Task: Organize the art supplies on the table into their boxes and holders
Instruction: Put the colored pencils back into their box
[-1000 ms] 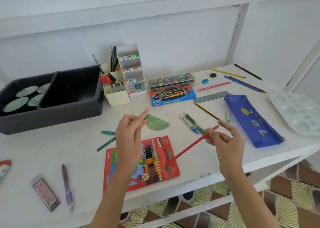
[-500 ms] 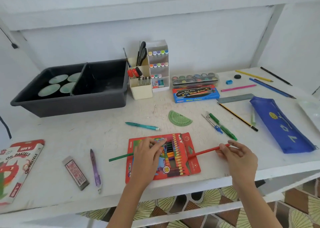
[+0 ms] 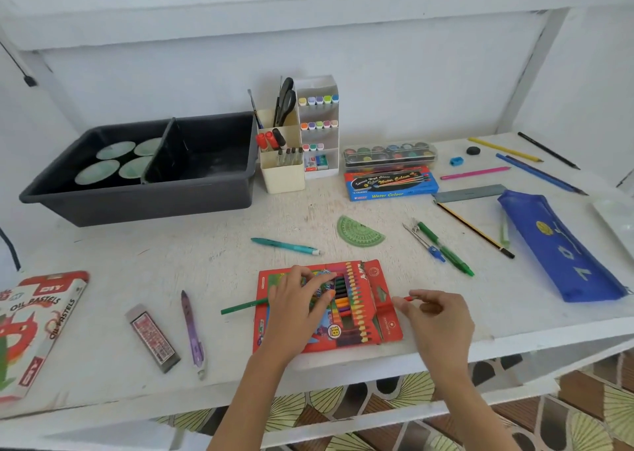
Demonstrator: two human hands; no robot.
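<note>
Sliding red pencil (image 3: 409, 299) into pencil box (image 3: 387, 330) at the desk (image 3: 206, 265) front: right hand (image 3: 437, 316) grip pinches its tail, and less shaft shows than half a second ago. Left hand (image 3: 298, 303) fingers press the box, with green pencil (image 3: 242, 308) underneath. Nearly stowed.

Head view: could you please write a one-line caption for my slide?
Left hand rests on the coloured pencil box while the right hand pinches a red pencil at its open flap.
</note>
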